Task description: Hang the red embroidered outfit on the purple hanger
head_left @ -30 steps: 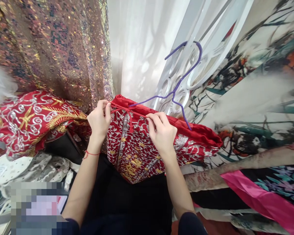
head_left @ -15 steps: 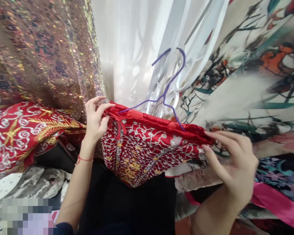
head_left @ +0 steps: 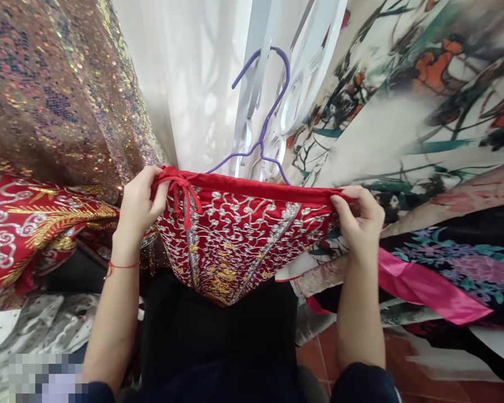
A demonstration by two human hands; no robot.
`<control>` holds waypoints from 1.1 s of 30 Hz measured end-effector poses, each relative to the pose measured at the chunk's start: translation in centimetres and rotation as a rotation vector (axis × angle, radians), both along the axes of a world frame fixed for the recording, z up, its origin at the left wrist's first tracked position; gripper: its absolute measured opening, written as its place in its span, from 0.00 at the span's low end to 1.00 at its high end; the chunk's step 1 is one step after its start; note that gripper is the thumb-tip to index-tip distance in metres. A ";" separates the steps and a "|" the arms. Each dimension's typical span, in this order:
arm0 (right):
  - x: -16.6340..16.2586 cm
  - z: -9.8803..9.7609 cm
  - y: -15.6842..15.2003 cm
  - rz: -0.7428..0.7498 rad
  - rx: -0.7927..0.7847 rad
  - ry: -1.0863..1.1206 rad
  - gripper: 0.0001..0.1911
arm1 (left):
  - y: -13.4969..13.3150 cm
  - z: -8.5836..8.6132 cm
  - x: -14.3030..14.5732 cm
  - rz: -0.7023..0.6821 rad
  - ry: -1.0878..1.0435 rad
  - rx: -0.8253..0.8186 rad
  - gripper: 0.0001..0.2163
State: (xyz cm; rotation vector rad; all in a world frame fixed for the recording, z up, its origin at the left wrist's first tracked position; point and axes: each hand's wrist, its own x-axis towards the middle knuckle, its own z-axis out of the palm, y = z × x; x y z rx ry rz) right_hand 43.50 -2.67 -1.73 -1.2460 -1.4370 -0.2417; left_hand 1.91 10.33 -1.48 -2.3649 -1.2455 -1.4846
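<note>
Left hand (head_left: pixel 139 202) pinches the tied corner and right hand (head_left: pixel 358 219) grips the far end of the red embroidered garment's (head_left: pixel 239 240) waistband, stretched below the purple hanger (head_left: pixel 260 143); best kept taut and level for seating on the hanger.

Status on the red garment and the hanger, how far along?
Done: the red embroidered garment sits on the purple hanger, with a red tie knotted at its left end. In hand: left hand and right hand each grip an end of the waistband, holding it taut. Left: the hook is not visibly on any rail.
</note>
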 end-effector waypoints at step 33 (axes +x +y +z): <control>-4.4 -2.8 4.9 -0.344 -0.132 0.070 0.23 | 0.9 -3.5 -1.7 0.115 -0.240 -0.119 0.10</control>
